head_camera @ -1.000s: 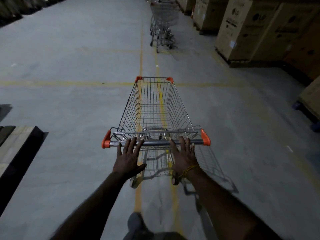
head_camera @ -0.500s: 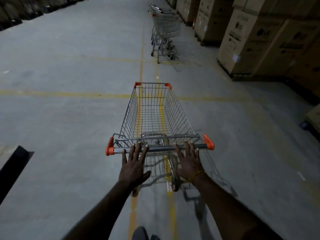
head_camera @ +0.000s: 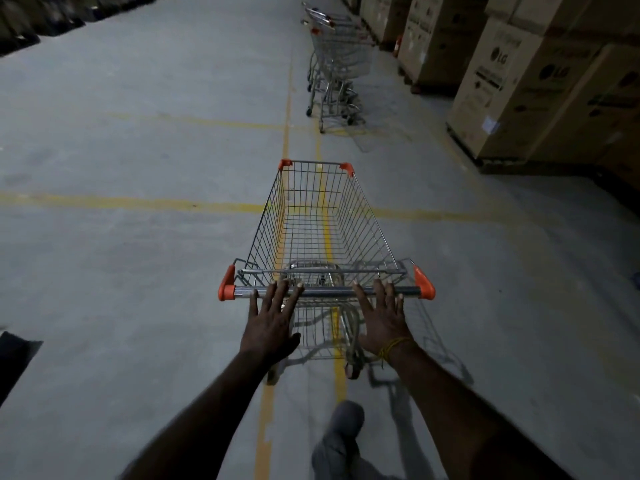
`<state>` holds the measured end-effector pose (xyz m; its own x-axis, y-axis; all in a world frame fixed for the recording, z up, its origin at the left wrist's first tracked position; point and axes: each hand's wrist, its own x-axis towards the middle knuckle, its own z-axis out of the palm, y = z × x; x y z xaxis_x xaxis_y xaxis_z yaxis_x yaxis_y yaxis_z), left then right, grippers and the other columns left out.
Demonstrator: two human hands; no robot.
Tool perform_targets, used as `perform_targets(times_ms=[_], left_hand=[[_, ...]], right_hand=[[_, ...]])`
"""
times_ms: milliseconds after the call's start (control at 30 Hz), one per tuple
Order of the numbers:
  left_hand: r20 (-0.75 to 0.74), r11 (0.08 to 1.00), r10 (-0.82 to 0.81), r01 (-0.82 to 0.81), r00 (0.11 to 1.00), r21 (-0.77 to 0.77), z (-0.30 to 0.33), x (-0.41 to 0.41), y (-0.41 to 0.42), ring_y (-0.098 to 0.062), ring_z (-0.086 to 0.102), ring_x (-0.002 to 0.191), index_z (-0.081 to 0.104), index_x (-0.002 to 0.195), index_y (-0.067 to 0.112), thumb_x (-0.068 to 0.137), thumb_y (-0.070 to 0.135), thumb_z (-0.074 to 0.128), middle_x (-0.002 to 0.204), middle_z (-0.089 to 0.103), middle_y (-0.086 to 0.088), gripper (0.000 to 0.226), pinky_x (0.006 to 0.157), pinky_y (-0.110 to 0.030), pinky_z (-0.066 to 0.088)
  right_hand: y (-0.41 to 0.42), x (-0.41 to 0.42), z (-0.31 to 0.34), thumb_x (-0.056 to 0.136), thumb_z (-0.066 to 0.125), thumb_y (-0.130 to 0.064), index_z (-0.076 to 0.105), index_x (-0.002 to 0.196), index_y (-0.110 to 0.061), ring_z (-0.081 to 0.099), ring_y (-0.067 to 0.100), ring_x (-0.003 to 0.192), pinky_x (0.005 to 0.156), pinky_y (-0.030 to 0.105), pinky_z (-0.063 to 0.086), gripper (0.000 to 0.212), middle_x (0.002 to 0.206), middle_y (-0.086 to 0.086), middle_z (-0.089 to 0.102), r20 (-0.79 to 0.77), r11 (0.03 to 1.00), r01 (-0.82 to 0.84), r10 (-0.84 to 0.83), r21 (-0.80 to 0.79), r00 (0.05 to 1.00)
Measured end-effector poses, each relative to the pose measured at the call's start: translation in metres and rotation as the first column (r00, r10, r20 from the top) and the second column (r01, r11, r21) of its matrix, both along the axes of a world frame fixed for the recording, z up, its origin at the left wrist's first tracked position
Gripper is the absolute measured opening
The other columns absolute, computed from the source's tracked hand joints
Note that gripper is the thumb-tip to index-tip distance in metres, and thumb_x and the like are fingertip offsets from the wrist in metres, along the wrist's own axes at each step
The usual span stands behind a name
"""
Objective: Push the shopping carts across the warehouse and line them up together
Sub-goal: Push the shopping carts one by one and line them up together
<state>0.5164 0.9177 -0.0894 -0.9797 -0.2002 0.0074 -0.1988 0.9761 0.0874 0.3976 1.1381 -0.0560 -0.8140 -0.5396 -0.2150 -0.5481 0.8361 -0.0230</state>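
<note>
Between flat hands, the shopping cart (head_camera: pixel 322 230) points lengthwise toward nested carts (head_camera: pixel 334 64).

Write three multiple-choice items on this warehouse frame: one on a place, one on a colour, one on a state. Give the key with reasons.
1. Where are the parked carts relative to the pushed cart?
A. Ahead, slightly right
B. Behind it
C. Far left

2. What colour are the pushed cart's handle end caps?
A. Blue
B. Orange
C. Green

3. How do the hands meet the handle bar?
A. Fists wrapped round it
B. Off the bar
C. Straight fingers laid over it

Key: 1 A, they stand up the aisle beside the cardboard boxes. 2 B, both caps show orange. 3 C, left hand and right hand lie flat with fingers extended.
</note>
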Motion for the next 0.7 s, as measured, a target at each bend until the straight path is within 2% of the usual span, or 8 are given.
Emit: perform_targets(times_ms=[100, 233, 333, 400, 567, 700], left_hand=[[0.004, 1.000, 0.025, -0.025, 1.000, -0.016, -0.002, -0.057, -0.020, -0.029, -0.009, 0.149, -0.018, 0.151, 0.032, 0.080, 0.058, 0.061, 0.161, -0.013, -0.008, 0.109, 0.115, -0.055, -0.006], [0.016, 0.999, 0.044, -0.044, 0.999, -0.005, 0.000, -0.134, -0.048, -0.028, -0.012, 0.149, -0.023, 0.149, 0.033, 0.080, 0.060, 0.058, 0.162, -0.011, -0.007, 0.110, 0.118, -0.056, -0.005], [0.037, 0.998, 0.063, -0.064, 0.997, 0.026, 0.005, -0.191, -0.068, -0.028, -0.009, 0.149, -0.027, 0.146, 0.035, 0.077, 0.062, 0.060, 0.162, -0.006, -0.008, 0.114, 0.118, -0.057, -0.003], [0.039, 0.997, 0.071, -0.072, 0.997, 0.029, 0.009, -0.227, -0.080, -0.026, -0.011, 0.149, -0.029, 0.144, 0.036, 0.078, 0.064, 0.058, 0.162, -0.010, -0.007, 0.112, 0.118, -0.056, -0.005], [0.069, 0.994, 0.074, -0.079, 0.995, 0.079, 0.019, -0.313, -0.113, -0.024, -0.013, 0.149, -0.018, 0.150, 0.036, 0.079, 0.066, 0.056, 0.162, -0.011, -0.005, 0.106, 0.117, -0.056, -0.007], [0.084, 0.993, 0.080, -0.087, 0.993, 0.080, 0.015, -0.379, -0.146, -0.024, -0.016, 0.148, -0.019, 0.150, 0.036, 0.079, 0.066, 0.056, 0.162, -0.014, -0.003, 0.108, 0.117, -0.056, -0.007]], right_hand=[[-0.022, -0.058, -0.005, 0.079, 0.068, -0.038, -0.022, 0.149, -0.032, -0.024, 0.043, 0.143, 0.113, 0.056, -0.013, 0.115, 0.158, 0.017, -0.024, 0.007, 1.000, 0.005, -0.005, -0.021, 1.000], [-0.051, -0.140, -0.007, 0.080, 0.064, -0.036, -0.019, 0.150, -0.031, -0.023, 0.044, 0.143, 0.114, 0.058, -0.011, 0.109, 0.159, 0.017, -0.021, -0.008, 0.999, -0.009, 0.009, -0.045, 1.000], [-0.072, -0.199, -0.007, 0.081, 0.063, -0.033, -0.022, 0.149, -0.032, -0.024, 0.043, 0.142, 0.113, 0.057, -0.014, 0.109, 0.158, 0.017, -0.024, 0.016, 0.999, -0.019, 0.020, -0.032, 1.000], [-0.087, -0.238, -0.007, 0.081, 0.062, -0.030, -0.025, 0.148, -0.034, -0.024, 0.043, 0.143, 0.113, 0.057, -0.012, 0.109, 0.158, 0.018, -0.023, -0.004, 0.999, -0.026, 0.026, -0.039, 1.000], [-0.121, -0.326, -0.006, 0.078, 0.064, -0.031, -0.023, 0.149, -0.036, -0.022, 0.043, 0.143, 0.114, 0.058, -0.010, 0.112, 0.159, 0.017, -0.021, 0.028, 0.999, -0.039, 0.040, -0.027, 0.999], [-0.155, -0.392, -0.011, 0.080, 0.063, -0.033, -0.024, 0.148, -0.037, -0.019, 0.044, 0.144, 0.114, 0.060, -0.008, 0.110, 0.159, 0.017, -0.018, 0.005, 0.999, -0.027, 0.027, -0.025, 1.000]])
